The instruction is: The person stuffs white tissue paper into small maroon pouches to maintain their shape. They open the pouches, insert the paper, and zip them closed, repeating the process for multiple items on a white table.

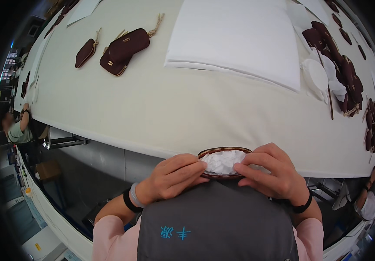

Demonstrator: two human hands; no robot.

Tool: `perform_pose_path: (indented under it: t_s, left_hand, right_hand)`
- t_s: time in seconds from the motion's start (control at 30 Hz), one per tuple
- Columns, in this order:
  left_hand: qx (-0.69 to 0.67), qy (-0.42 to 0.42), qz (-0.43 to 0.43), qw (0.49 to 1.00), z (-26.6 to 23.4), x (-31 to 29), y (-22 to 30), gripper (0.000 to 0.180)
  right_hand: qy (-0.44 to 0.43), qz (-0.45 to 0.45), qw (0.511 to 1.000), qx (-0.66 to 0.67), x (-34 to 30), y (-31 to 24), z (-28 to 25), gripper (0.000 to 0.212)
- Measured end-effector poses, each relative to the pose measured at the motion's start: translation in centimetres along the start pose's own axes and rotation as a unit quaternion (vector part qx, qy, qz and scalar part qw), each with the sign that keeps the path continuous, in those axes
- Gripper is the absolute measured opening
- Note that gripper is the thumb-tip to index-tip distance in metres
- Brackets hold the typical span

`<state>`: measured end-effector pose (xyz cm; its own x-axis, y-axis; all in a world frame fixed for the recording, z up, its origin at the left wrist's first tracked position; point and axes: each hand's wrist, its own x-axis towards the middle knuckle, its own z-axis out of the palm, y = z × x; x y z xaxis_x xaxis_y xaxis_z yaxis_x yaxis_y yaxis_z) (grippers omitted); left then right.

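Far left on cream tabletop [174, 104]: burgundy zip pouches [129, 43]. Near edge: left hand [172, 176], fingers pinching left end of open zip pouch [221, 177], white tissue paper [223, 161] bunched in mouth. Far middle: white sheets [235, 39]. Near: right hand [276, 169], fingers gripping pouch's right end. Far right: burgundy pouch heap [348, 78].

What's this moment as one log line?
left hand: holds pouch, left end | right hand: holds right end | pouch: open, white stuffing inside
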<state>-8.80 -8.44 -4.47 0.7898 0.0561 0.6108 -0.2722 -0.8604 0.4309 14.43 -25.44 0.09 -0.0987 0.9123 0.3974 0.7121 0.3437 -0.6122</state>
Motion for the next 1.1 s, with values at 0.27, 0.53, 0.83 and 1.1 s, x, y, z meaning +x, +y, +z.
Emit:
perform_pose_path:
  t_s: [0.27,0.53,0.83,1.1]
  left_hand:
    - [-0.002,-0.023,-0.085,0.996,-0.2,0.6,0.9,0.032]
    - [-0.21,-0.043,-0.312,0.926,-0.5,1.1,0.2,0.028]
    - [-0.215,-0.231,-0.251,0.915,-2.5,5.2,-2.5,0.023]
    - [-0.131,-0.241,-0.25,0.929,-1.6,5.4,-2.4,0.017]
  right_hand:
    - [-0.022,0.006,1.0,0.018,-0.1,0.3,0.9,0.047]
    - [-0.039,0.008,0.999,0.021,0.0,-0.3,0.8,0.046]
    - [-0.066,0.038,0.997,0.029,1.0,-0.7,0.6,0.041]
    - [-0.104,-0.023,0.994,0.006,2.1,0.3,0.5,0.033]
